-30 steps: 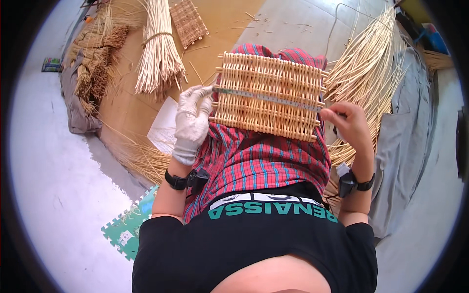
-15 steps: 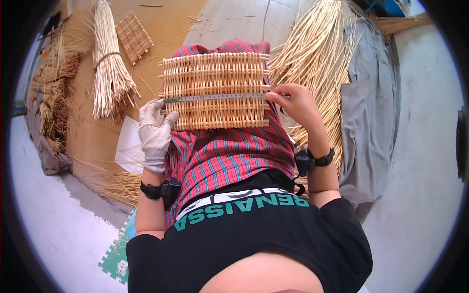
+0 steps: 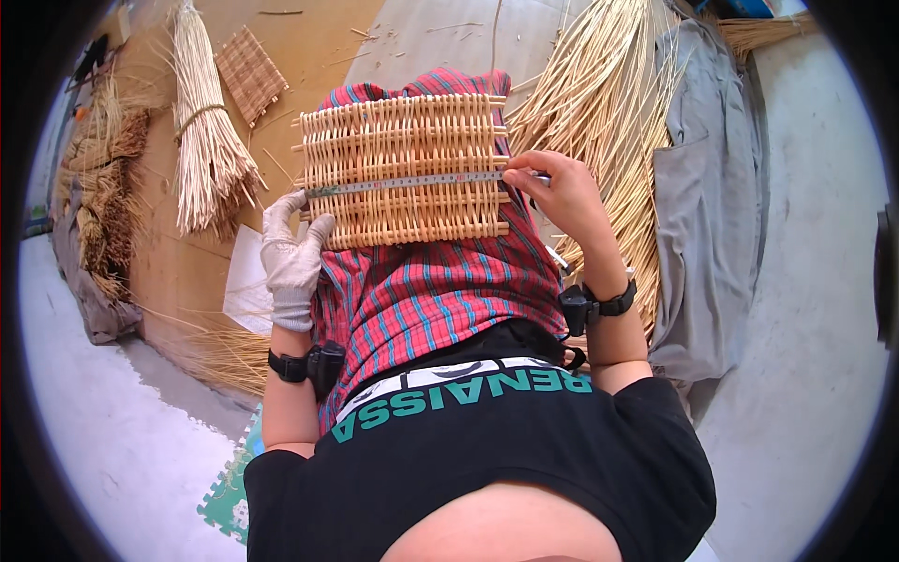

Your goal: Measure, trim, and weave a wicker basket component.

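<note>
A rectangular woven wicker panel (image 3: 403, 140) lies over my lap on a red plaid cloth (image 3: 421, 290), its rod ends sticking out at both sides. Across its lower half a measuring tape (image 3: 412, 182) is stretched from left to right. My left hand (image 3: 294, 262), in a pale glove, grips the panel's left edge where the tape starts, thumb on top; its other fingers are partly hidden. Just past the right edge, my bare right hand (image 3: 564, 192) is closed, pinching the tape between thumb and forefinger.
A tied bundle of pale wicker rods (image 3: 201, 140) lies at left, near a small brown woven piece (image 3: 251, 75). Loose rods (image 3: 599, 94) spread at right beside a grey cloth (image 3: 707, 206). Darker dried stalks (image 3: 108, 197) are at far left, and a white sheet (image 3: 245, 281) lies by my left hand.
The panel has shifted slightly left and away from me, and it now sits a little tilted. Both hands keep their grips; my right hand has moved slightly left with the tape.
</note>
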Tool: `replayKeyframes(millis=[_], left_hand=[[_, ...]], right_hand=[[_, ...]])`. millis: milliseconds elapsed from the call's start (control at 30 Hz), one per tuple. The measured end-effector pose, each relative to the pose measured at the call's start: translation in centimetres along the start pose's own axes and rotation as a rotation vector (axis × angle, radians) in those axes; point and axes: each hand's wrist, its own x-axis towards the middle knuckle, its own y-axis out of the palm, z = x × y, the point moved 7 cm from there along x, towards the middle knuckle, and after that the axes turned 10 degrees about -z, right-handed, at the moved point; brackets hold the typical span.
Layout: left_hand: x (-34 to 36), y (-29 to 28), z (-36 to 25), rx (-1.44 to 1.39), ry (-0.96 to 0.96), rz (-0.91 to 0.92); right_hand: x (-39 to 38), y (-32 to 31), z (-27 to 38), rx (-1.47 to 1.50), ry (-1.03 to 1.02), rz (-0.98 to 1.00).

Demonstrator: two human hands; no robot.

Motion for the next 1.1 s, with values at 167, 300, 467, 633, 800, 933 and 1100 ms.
replayKeyframes(millis=[167,300,467,633,800,933,1100], left_hand=[[0.2,1.0,3.2,-0.167,-0.110,-0.025],[3.7,1.9,2.2,-0.182,-0.139,-0.064],[2.9,0.3,-1.5,-0.004,0.167,-0.053],[-0.1,-1.4,-1.6,0.222,0.108,-0.040],[0.2,-0.4,-1.9,0.253,0.261,-0.083],[0.0,-0.9,-1.6,0.185,0.246,-0.099],[0.1,-0.5,-0.7,0.175,0.170,-0.040]], right_hand=[[0.2,0.4,1.1,-0.074,-0.089,-0.079],[4.0,0.4,0.9,-0.063,-0.170,-0.147],[3.2,-1.4,1.6,0.021,-0.051,0.015],[0.6,-0.3,2.2,0.172,0.052,0.146],[0.9,-0.7,1.3,0.036,0.027,0.112],[0.8,0.4,-0.1,0.038,0.062,0.087],[0.3,0.1,0.8,0.090,-0.011,0.116]])
